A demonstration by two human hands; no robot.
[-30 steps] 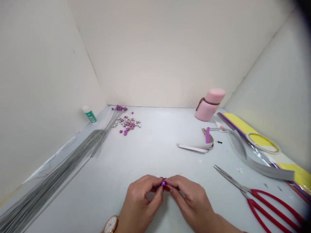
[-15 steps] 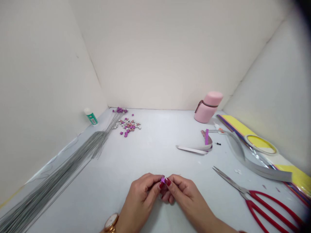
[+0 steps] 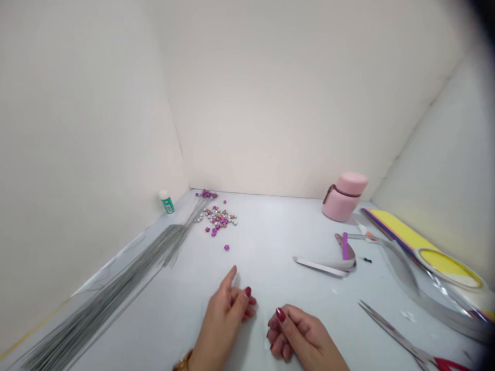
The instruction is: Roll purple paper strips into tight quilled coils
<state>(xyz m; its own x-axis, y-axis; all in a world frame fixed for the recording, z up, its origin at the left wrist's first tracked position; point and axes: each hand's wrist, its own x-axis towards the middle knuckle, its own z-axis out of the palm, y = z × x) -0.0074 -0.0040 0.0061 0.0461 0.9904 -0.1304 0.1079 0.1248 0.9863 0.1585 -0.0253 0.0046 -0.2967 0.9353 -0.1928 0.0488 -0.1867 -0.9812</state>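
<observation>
My left hand (image 3: 228,312) is open low in the middle of the view, its index finger stretched forward and the other fingers loosely bent. Just beyond that fingertip, not touching it, a small purple folded star (image 3: 226,248) rests on the table. My right hand (image 3: 297,332) is closed near the table to the right, thumb over curled fingers, with nothing visible in it. Farther back lies a heap of small purple, silver and pinkish stars (image 3: 220,219). Behind it, purple stars (image 3: 207,194) top some thin wires.
A bundle of grey wires (image 3: 116,288) runs along the left. Behind stand a glue stick (image 3: 167,202) and a pink flask (image 3: 344,198). Paper strips (image 3: 323,267), red-handled scissors (image 3: 398,332), a tape roll (image 3: 450,268) and yellow sheets (image 3: 402,226) lie on the right.
The purple star has left my fingers and now lies on the table in front of the heap. My hands have moved apart. The view has shifted, so things appear lower and farther right.
</observation>
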